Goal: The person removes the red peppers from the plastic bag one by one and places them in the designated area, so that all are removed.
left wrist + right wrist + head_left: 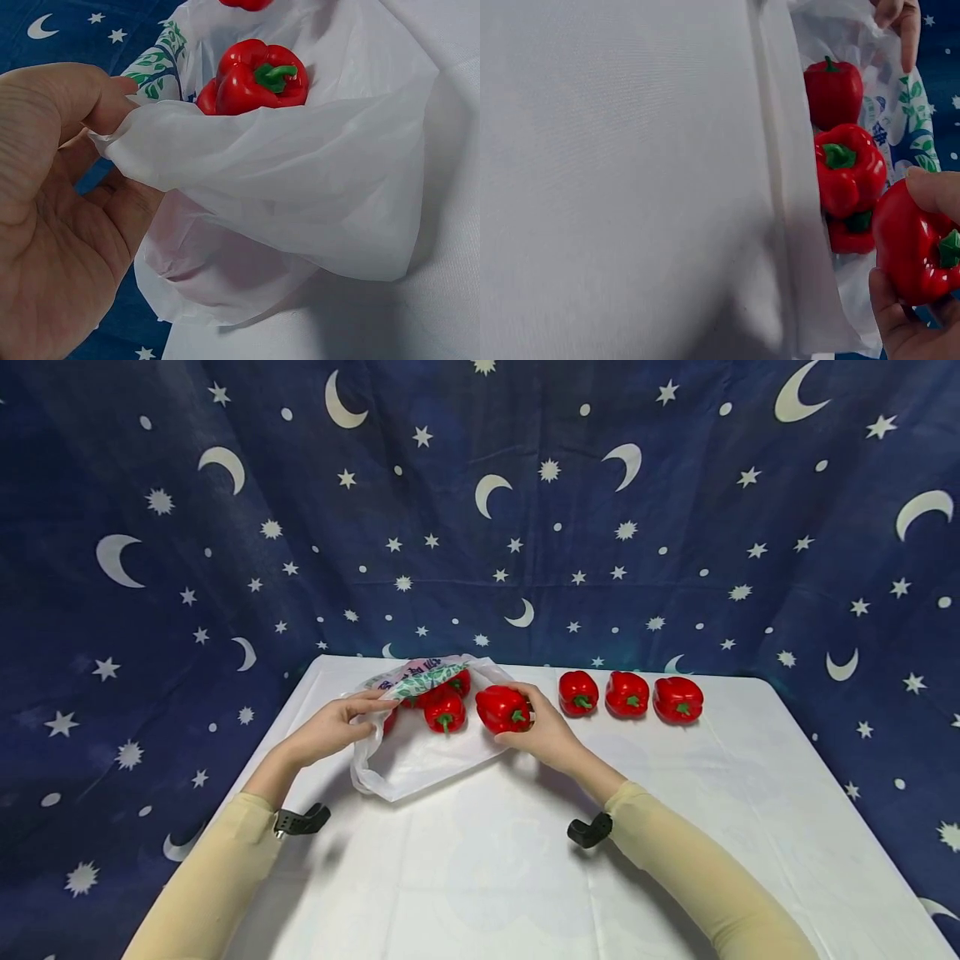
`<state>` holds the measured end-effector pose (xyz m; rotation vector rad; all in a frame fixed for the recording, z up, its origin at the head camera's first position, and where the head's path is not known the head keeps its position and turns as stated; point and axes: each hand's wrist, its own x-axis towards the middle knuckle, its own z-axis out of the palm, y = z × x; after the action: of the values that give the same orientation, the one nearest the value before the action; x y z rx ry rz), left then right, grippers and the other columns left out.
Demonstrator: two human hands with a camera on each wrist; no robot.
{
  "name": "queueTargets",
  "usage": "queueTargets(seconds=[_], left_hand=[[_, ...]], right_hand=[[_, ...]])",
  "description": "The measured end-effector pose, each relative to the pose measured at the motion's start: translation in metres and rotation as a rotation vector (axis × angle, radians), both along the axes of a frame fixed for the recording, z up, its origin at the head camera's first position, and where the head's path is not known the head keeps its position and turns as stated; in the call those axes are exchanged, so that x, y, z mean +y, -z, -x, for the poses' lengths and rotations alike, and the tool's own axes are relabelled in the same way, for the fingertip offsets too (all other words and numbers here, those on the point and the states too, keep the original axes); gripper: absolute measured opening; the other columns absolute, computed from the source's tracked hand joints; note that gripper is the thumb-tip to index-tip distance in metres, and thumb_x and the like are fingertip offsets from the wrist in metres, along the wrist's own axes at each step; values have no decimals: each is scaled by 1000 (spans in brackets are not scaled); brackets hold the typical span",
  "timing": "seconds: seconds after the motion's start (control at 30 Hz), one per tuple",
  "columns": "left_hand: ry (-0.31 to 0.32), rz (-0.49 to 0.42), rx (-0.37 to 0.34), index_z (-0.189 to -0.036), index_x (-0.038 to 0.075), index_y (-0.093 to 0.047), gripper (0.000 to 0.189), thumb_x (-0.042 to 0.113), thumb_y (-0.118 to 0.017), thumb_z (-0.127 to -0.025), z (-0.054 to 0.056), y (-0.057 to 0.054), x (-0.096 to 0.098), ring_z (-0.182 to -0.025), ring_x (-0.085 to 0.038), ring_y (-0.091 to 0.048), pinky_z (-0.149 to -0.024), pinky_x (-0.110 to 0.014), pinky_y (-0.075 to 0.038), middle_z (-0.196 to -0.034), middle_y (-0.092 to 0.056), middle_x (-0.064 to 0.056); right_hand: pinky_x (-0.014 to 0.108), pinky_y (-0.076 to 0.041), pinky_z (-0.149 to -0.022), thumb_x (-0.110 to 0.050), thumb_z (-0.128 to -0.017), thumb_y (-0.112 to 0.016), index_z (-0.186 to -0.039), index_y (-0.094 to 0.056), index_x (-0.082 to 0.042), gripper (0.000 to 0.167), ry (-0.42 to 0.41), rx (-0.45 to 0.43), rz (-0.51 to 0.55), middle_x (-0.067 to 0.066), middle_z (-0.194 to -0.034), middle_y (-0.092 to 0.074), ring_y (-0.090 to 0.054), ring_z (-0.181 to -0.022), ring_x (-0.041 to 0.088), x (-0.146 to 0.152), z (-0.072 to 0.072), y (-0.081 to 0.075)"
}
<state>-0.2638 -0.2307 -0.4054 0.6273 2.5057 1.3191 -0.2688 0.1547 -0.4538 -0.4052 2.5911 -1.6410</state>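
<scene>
A white plastic bag [408, 777] with green leaf print lies on its side, its mouth toward me. My left hand [330, 727] pinches the bag's edge on the left, as the left wrist view also shows. Several red bell peppers sit inside; one of them, a bell pepper [444, 710] with a green stem, lies near the mouth. At the right side of the opening, my right hand [543, 731] grips another red bell pepper [501, 708] between thumb and fingers. In the right wrist view this held pepper [911, 247] is beside the ones in the bag.
Three more red bell peppers stand in a row to the right: a near one [578, 693], a middle one [627, 694] and a far one [678, 700]. All rest on a white-covered table [465, 877]. A dark blue curtain [450, 510] with moons and stars hangs behind.
</scene>
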Motion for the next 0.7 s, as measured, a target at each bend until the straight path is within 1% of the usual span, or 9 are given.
queueTargets(seconds=[0.17, 0.3, 0.4, 0.5, 0.57, 0.7], left_hand=[[-5, 22, 12, -143, 15, -62, 46, 8, -58, -98, 0, 0, -1, -154, -35, -15, -110, -55, -38, -164, -33, -9], [-18, 34, 7, -143, 17, -63, 46, 8, -58, -99, -1, 1, -2, -155, -33, -15, -111, -55, -38, -164, -33, -6], [-19, 30, 7, -143, 17, -63, 45, 9, -58, -99, -1, 0, -2, -155, -32, -15, -112, -57, -36, -164, -34, -5], [-8, 18, 11, -143, 16, -63, 45, 8, -58, -99, -1, 1, -2, -155, -33, -14, -112, -59, -35, -164, -34, -6], [-3, 11, 11, -143, 15, -63, 45, 8, -58, -99, 0, 1, -2, -155, -33, -14, -112, -60, -35, -164, -34, -7], [-1, 10, 15, -143, 14, -63, 45, 8, -58, -99, 0, 1, -1, -155, -33, -15, -112, -60, -35, -164, -34, -7]], right_hand=[[46, -53, -97, -23, -76, -92, -150, -45, -26, 88, -5, -1, 76, 3, -142, -51, -52, -122, 29, 10, -2, -6], [45, -54, -95, -24, -77, -92, -151, -45, -28, 88, -4, 0, 104, 3, -144, -50, -53, -120, 30, 21, -4, -9], [48, -53, -96, -27, -76, -92, -151, -45, -31, 89, 11, -1, 107, 2, -148, -48, -52, -124, 31, 32, -5, -12], [53, -51, -100, -29, -76, -92, -153, -44, -32, 91, 30, 2, 100, 3, -151, -45, -47, -131, 32, 46, -7, -17], [54, -48, -103, -31, -77, -92, -154, -43, -32, 92, 50, 8, 93, 4, -153, -44, -44, -135, 32, 55, -9, -20], [54, -46, -106, -27, -80, -90, -157, -40, -28, 92, 81, 18, 98, 8, -154, -43, -43, -136, 32, 75, -11, -27]])
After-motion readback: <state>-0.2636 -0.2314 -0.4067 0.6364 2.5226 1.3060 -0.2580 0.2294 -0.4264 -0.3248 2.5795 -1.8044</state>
